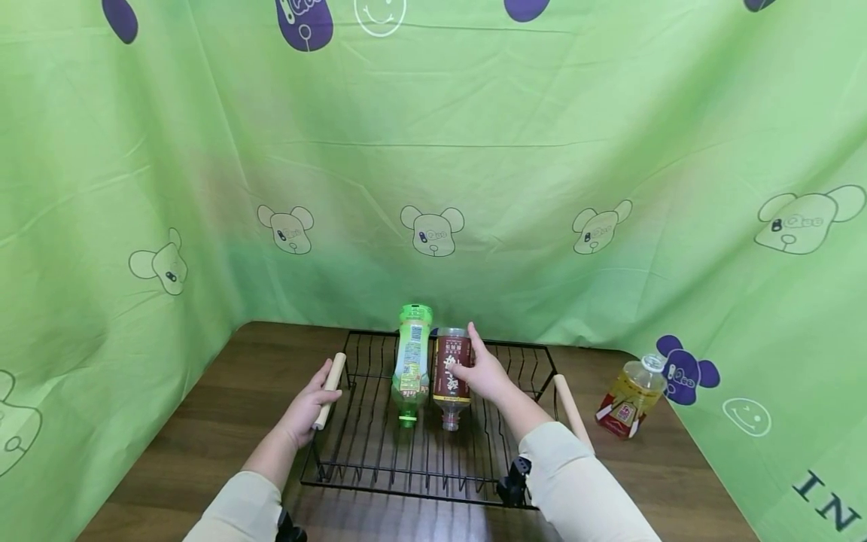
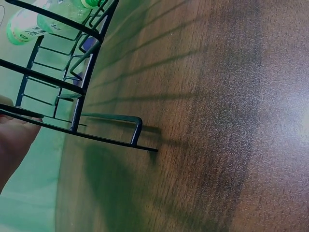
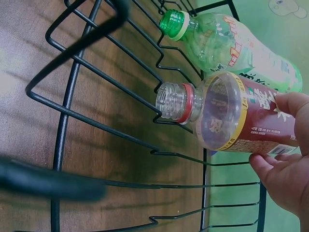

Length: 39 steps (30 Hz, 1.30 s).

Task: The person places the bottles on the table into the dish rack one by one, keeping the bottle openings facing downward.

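My right hand (image 1: 483, 370) grips a clear plastic bottle (image 1: 451, 367) with a dark red label, its thumb across the label. The bottle is upside down, neck down, over the wires of a black wire rack (image 1: 379, 473); in the right wrist view its open, capless mouth (image 3: 169, 100) lies close by the bent wires. Beside it to the left, a green plastic bottle (image 1: 411, 365) stands neck down in the rack, no hand on it. At the rack's left side my left hand (image 1: 308, 406) holds the wooden handle (image 1: 330, 391), thumb over it.
Another wooden handle (image 1: 573, 412) is on the rack's right side. A bottle with a yellow and red label (image 1: 631, 397) leans on the brown wooden table (image 1: 250, 376) at the right. Green printed cloth (image 1: 433, 173) hangs behind and along both sides.
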Tool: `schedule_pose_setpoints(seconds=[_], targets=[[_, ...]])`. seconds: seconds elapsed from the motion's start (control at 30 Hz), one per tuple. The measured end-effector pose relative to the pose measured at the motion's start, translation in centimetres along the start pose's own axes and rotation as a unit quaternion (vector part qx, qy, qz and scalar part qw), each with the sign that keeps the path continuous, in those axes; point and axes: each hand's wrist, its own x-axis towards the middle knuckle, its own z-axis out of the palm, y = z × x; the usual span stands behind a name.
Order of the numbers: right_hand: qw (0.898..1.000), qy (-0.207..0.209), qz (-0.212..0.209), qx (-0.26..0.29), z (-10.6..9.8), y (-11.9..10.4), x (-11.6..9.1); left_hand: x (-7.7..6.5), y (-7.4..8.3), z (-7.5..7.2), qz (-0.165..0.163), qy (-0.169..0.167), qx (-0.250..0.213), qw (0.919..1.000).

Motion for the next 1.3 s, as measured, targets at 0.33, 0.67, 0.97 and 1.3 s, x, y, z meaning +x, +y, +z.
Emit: schedule_pose_setpoints(seconds=[0.33, 0.67, 0.97, 1.3], targets=[[1.0, 0.0, -0.013, 0.019, -0.2, -0.3, -0.5, 0.0, 0.1, 0.0, 0.001, 0.0, -0.002, 1.0], [1.0, 0.018, 0.003, 0.017, -1.8, -0.3, -0.5, 0.1, 0.0, 0.1, 0.001, -0.001, -0.002, 1.0], [1.0, 0.02, -0.003, 0.016, -4.3, -0.5, -1.6, -0.1, 0.4, 0.1, 0.0, -0.003, -0.006, 1.0], [0.998, 0.053, -0.012, 0.007, -8.5, 0.3, -3.7, -0.1, 0.4, 0.2, -0.004, -0.003, -0.004, 1.0]])
